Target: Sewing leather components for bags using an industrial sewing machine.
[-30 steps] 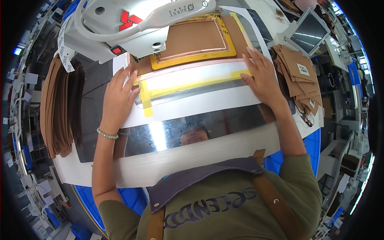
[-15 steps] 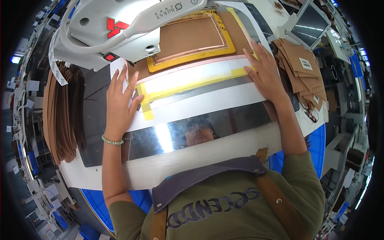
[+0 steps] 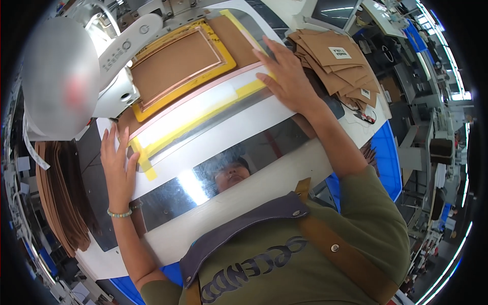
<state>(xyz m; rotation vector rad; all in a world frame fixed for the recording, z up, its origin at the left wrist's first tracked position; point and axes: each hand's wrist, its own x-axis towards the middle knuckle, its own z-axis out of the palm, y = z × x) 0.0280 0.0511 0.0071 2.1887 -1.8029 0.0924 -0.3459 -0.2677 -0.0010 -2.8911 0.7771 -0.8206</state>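
My left hand (image 3: 119, 170) lies with fingers spread on the left end of a flat white sheet (image 3: 218, 148), beside a corner of yellow tape (image 3: 203, 121). At the sheet's far right end my right hand (image 3: 291, 76) rests with its fingers stretched and apart, by the tape there. Neither hand grips anything. Between and beyond them lies a brown panel (image 3: 175, 63), with a yellow frame (image 3: 226, 55) on top. The frame has a copper-coloured inner border. A pinkish strip (image 3: 195, 91) runs along the panel's near edge.
A white machine head (image 3: 119, 91) overhangs the left side, with a blurred pale round shape (image 3: 61, 76) close by. Brown pieces are stacked at left (image 3: 61, 198) and right (image 3: 333, 63). A shiny metal plate (image 3: 269, 152) and blue bins (image 3: 381, 162) lie nearer me.
The view has turned, so the table now slants up to the right. The pale round shape has come into view at the upper left. Both hands stay at the sheet's ends.
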